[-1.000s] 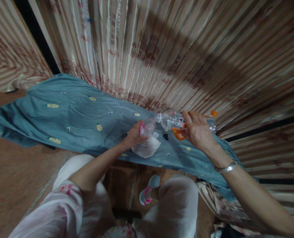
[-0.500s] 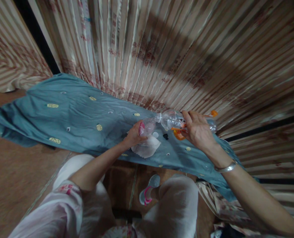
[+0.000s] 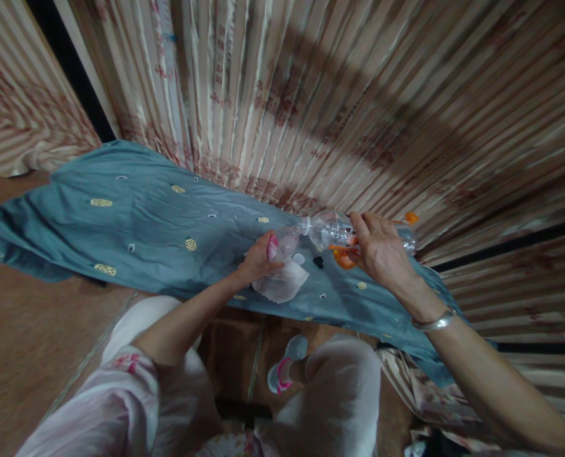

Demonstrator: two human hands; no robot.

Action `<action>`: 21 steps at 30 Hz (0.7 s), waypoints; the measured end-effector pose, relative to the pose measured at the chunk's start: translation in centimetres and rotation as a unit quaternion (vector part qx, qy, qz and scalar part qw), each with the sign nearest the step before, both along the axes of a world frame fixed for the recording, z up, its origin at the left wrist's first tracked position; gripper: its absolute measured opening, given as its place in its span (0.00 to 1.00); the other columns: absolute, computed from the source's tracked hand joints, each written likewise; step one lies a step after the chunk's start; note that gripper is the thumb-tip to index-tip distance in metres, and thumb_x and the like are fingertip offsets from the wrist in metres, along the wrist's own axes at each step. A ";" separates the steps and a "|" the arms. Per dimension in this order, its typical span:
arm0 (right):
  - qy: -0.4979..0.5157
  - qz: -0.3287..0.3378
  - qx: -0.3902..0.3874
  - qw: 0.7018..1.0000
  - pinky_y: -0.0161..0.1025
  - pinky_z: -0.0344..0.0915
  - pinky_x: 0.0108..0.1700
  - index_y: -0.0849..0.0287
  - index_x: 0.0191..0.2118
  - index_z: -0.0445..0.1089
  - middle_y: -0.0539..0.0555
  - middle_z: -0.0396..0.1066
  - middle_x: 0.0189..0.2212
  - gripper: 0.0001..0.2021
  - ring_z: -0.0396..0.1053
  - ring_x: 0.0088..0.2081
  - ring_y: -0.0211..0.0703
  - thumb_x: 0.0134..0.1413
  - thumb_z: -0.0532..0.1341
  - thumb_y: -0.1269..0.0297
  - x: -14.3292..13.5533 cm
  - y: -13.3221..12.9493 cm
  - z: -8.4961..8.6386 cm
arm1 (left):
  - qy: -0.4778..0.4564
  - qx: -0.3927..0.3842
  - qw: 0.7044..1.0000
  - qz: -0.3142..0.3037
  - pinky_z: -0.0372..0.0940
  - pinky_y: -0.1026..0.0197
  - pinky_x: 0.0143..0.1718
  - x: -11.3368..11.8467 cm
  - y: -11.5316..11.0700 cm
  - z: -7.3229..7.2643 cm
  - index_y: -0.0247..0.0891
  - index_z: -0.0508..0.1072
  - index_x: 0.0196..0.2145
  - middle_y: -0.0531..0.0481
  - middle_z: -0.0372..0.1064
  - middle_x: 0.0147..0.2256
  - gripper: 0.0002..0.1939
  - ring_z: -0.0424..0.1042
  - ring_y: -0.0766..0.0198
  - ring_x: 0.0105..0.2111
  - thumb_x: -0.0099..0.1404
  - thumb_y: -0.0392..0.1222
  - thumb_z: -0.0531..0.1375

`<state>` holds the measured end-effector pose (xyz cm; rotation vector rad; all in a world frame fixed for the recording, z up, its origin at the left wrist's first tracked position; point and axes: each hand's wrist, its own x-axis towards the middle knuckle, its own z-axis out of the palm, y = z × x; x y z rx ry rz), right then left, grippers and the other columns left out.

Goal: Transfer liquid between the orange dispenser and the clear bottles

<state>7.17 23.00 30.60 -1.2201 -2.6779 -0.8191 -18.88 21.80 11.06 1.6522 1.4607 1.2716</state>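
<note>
Head view: right hand (image 3: 383, 252) partly hides bottle (image 3: 327, 230); black piece (image 3: 318, 261) lies nearby.

Free room: broad, over the left half of the teal pineapple-printed cloth-covered surface (image 3: 153, 219); narrow, along its near edge, below the small black object (image 3: 318, 261).
Obstacles: transparent plastic bottle (image 3: 327, 230) and pink-banded transparent container (image 3: 287, 241), meeting end to end, barring the space between left hand (image 3: 258, 260) and right hand (image 3: 381, 251); thin white sheet (image 3: 282, 287), below left hand; beige striped fabric curtain (image 3: 244, 95), along far edge.
</note>
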 end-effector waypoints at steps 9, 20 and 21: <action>-0.003 0.007 0.002 1.000 0.56 0.64 0.60 0.71 0.66 0.60 0.72 0.67 0.55 0.33 0.64 0.58 0.67 0.55 0.62 0.66 0.0 -0.1 0.1 | -0.006 0.011 1.000 0.000 0.67 0.36 0.64 0.0 0.2 -0.4 0.35 0.65 0.63 0.34 0.71 0.59 0.47 0.72 0.40 0.60 0.46 0.39 0.75; -0.001 0.006 0.005 1.000 0.56 0.64 0.60 0.71 0.65 0.60 0.71 0.68 0.54 0.33 0.65 0.57 0.66 0.54 0.62 0.68 0.0 0.0 0.0 | -0.010 0.004 1.000 -0.009 0.67 0.38 0.63 -0.1 0.0 0.0 0.33 0.65 0.62 0.34 0.71 0.59 0.46 0.73 0.42 0.58 0.46 0.37 0.74; -0.003 0.005 0.005 1.000 0.56 0.64 0.60 0.71 0.65 0.60 0.72 0.68 0.54 0.33 0.65 0.57 0.66 0.54 0.62 0.68 0.0 0.0 0.1 | -0.010 0.005 1.000 -0.009 0.67 0.39 0.63 -0.1 0.0 0.0 0.34 0.64 0.63 0.34 0.71 0.59 0.47 0.72 0.42 0.59 0.46 0.38 0.74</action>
